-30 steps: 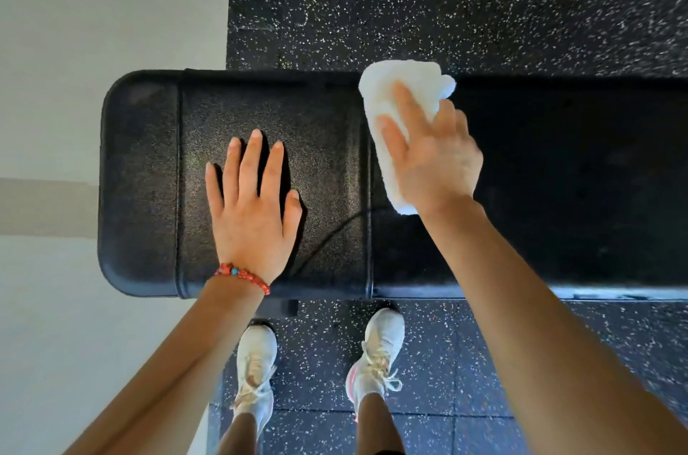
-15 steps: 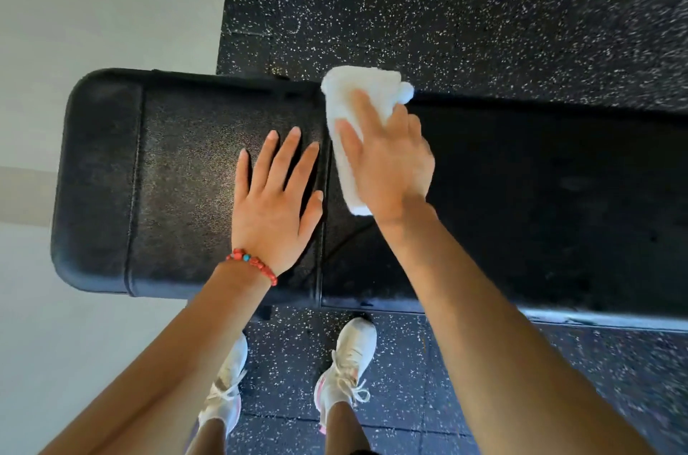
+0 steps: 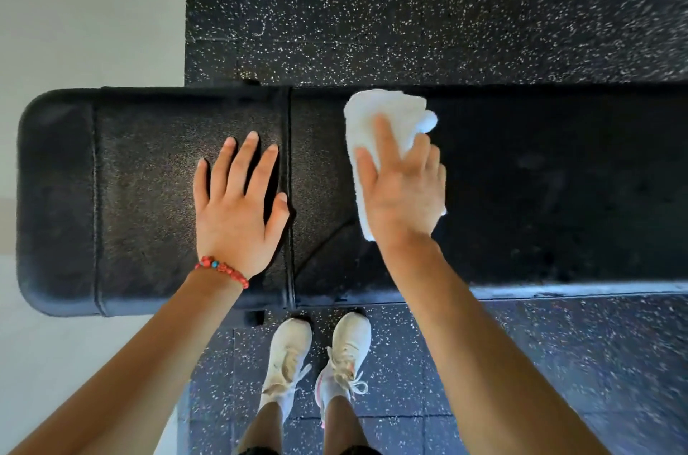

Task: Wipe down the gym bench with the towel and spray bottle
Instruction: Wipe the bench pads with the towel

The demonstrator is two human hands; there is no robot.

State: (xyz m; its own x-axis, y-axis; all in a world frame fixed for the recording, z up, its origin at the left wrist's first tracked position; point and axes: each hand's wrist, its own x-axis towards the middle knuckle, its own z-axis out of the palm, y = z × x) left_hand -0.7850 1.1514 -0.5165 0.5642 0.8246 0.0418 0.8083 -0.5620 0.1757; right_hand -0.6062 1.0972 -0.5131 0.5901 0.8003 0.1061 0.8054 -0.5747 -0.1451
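A black padded gym bench [image 3: 149,164] runs left to right across the head view, with a seam near its middle. My right hand [image 3: 404,190] presses a folded white towel [image 3: 383,111] flat on the pad, just right of the seam; the towel pokes out above my fingers. My left hand [image 3: 238,205] lies flat with fingers spread on the pad left of the seam, a red bead bracelet at the wrist. No spray bottle is in view.
Black speckled rubber flooring [image 3: 409,7] lies beyond and in front of the bench. A pale floor strip [image 3: 85,7] borders the left side. My white sneakers [image 3: 320,354] stand right at the bench's near edge.
My right hand has slid the towel to the right, away from the seam and from my left hand. The left hand stays flat on the pad.
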